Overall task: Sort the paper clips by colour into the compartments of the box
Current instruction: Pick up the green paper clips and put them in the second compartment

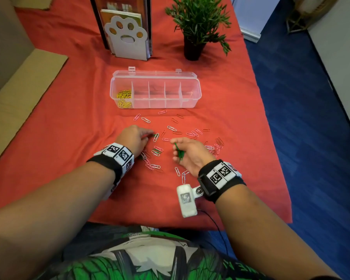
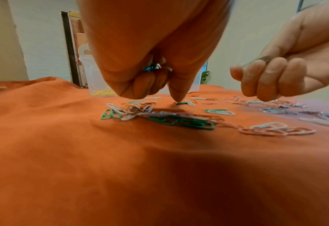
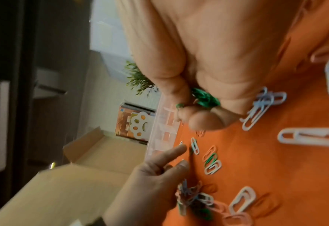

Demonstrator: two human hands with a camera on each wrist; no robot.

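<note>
One clear plastic box [image 1: 156, 91] stood on the red cloth [image 1: 69, 98] well beyond both hands, its lid folded back and its five compartments in a row; only the leftmost compartment held anything, a heap of yellow clips [image 1: 124, 99], too tangled to count. The left hand [image 1: 134, 139] lay low over the cloth with its forefinger stretched out, the tip touching one green clip [image 1: 155, 135] that lay against a white one just ahead of it; the left wrist view showed more green clips [image 2: 151, 68] tucked in its curled fingers, number not clear. The right hand [image 1: 187, 153] hovered palm inward above the cloth, its fingers closed round a small bunch of green clips [image 1: 179, 151]; the bunch was too packed to count. Between the two hands lay a few loose clips, green, pink and white mixed [image 1: 157, 151]. Past the fingertips, toward the box, pink, white and red clips lay scattered singly [image 1: 171, 128], and more pink ones clustered just to the right of the right hand [image 1: 213, 147]. Two white clips [image 1: 180, 173] lay near the right wrist. The loose clips together ran to several dozen. Behind the box stood one paw-shaped bookend [image 1: 127, 37] with books and one potted plant [image 1: 198, 23]. Flat cardboard [image 1: 18, 87] bordered the cloth on the far left. Nothing lay between the hands and the box but scattered clips.
</note>
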